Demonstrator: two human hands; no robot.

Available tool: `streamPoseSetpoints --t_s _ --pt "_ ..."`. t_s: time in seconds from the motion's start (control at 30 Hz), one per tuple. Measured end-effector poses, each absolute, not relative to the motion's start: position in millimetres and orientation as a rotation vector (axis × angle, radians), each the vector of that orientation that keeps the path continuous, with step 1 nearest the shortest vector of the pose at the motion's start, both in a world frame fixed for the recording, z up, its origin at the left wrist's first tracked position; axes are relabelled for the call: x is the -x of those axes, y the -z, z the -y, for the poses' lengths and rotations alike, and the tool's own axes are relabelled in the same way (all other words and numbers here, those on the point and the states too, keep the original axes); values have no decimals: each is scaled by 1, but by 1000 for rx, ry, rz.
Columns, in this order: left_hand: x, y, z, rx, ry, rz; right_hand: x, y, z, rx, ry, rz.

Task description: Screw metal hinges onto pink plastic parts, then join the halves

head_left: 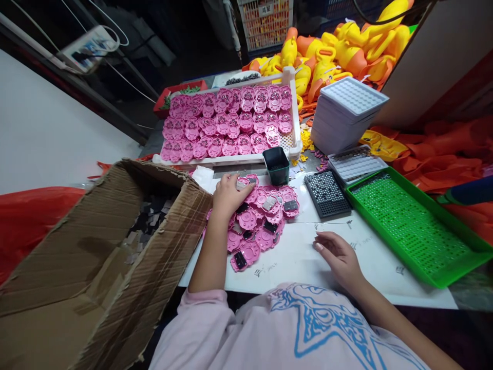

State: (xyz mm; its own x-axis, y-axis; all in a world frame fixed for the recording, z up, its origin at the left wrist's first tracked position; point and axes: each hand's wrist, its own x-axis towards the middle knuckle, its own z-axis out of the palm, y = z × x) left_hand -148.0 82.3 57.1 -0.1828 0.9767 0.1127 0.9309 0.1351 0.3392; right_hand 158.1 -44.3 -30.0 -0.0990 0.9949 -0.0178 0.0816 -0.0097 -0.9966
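My left hand (228,195) rests at the far left of a heap of pink plastic casings (246,218), its thumb and fingers closed around one pink casing (252,180) with a grey piece on it. Several casings in the heap carry black or grey rectangular pieces. To the right of the heap, my right hand (341,257) hovers low over the white sheet (296,257). Its fingers are loosely curled, thumb apart from them, and nothing shows in it. A small black cup (276,167) stands just behind the heap.
A large cardboard box (162,257) with grey and black scraps stands left. Behind, a white crate (296,123) holds rows of pink casings. At right are a black perforated tray (327,194), a green tray (442,280) and stacked white trays (339,121). Yellow toys (327,67) pile up beyond.
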Motion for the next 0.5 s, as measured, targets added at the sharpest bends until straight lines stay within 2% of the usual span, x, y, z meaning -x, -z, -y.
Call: streamPoseSetpoints --t_s 0.5 --pt "152 -46 -109 -1928 -611 -2235 -158 29 43 1235 -1233 1351"
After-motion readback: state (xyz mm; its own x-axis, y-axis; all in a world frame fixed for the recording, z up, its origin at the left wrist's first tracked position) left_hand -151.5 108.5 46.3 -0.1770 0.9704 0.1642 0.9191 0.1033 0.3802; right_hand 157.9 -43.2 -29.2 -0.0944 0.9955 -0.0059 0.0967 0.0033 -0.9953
